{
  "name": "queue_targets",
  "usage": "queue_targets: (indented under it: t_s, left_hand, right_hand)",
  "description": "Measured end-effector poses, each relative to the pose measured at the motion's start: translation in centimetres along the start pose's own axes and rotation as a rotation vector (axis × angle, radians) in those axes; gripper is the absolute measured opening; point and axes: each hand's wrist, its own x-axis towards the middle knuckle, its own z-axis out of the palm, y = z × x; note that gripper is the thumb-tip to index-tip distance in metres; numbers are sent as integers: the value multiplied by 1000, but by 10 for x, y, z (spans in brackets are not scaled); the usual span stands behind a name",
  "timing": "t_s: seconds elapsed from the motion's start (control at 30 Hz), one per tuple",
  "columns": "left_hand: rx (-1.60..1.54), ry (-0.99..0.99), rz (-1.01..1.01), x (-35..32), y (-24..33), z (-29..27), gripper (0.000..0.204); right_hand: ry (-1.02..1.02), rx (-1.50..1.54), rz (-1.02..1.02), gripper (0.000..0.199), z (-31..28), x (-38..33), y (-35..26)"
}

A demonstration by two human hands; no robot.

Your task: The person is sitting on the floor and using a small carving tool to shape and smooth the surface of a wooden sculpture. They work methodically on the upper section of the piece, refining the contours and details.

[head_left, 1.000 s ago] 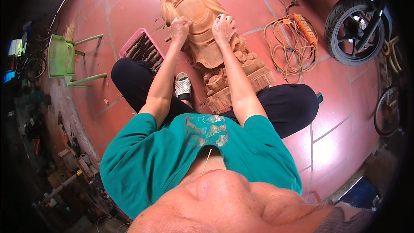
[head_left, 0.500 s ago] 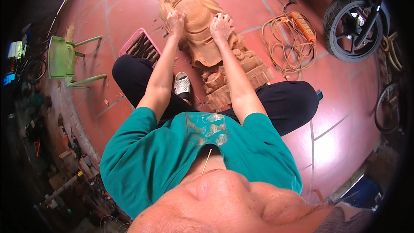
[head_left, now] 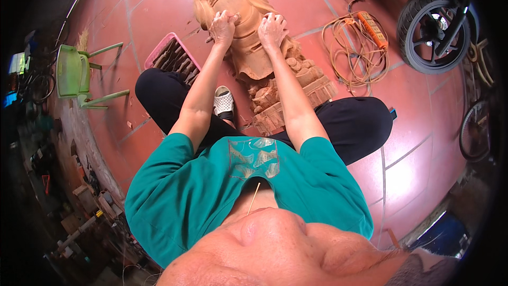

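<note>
A carved wooden statue lies on its back in front of me, with a rounded belly, draped folds and a chunky carved base toward me. My left hand is closed, its fingers curled down against the belly; whatever it may hold is hidden under it. Over the statue's right side, my right hand is bent with its fingertips hooked on the wood, gripping it. Both forearms reach straight out from my green sleeves.
Left of the statue stands a pink basket of carving tools, beyond it a green plastic chair. To the right lie a coiled cord and an orange power strip, near a motorbike wheel. Wood chips dot the red tiles.
My left hand has slid a little to the right and toward me across the statue's belly. My right hand has stayed in almost the same place.
</note>
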Motion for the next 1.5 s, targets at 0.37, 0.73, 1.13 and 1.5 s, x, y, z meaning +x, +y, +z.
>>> queue_targets:
  t_s: [0.37, 0.73, 1.13, 1.5]
  left_hand:
    - [-42, -55, 32, 8, -4, -3, 26]
    - [-64, 71, 10, 25, 4, 7, 22]
    - [-79, -3, 150, 7, -15, -5, 20]
    - [-183, -35, 130, 7, -24, -5, 12]
  right_hand:
    - [-25, -20, 1, 19, 2, 3, -2]
    - [-32, 5, 9, 19, -2, -1, -7]
    - [-42, 7, 14, 19, -1, -1, -5]
    - [-56, 0, 17, 20, 1, 1, -6]
